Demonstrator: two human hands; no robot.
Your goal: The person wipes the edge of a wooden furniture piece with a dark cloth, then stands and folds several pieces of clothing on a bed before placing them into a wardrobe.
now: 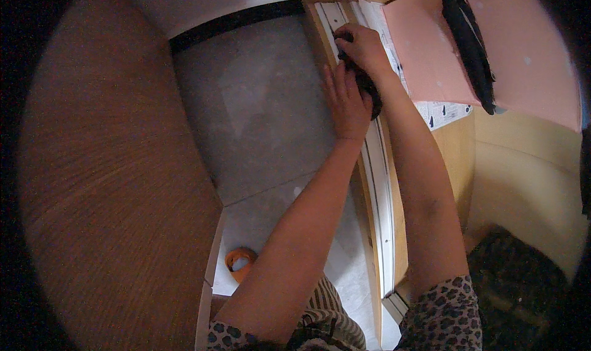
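A bunched dark cloth (370, 92) lies on the white sliding-door track (379, 180) along a wooden cabinet edge. My right hand (362, 46) pinches the far end of the cloth between thumb and fingers. Just nearer to me, my left hand (348, 99) rests with fingers spread over the wooden edge and against the cloth; part of its palm side is hidden. The cloth's middle is partly covered by both hands.
Right of the track are pink fabric (415, 51), a black folded item (468, 51) and a printed sheet (445, 113) on the wooden shelf. A brown wood-grain panel (115, 175) stands left. An orange ring-shaped object (240, 275) lies on the grey tiled floor (258, 106).
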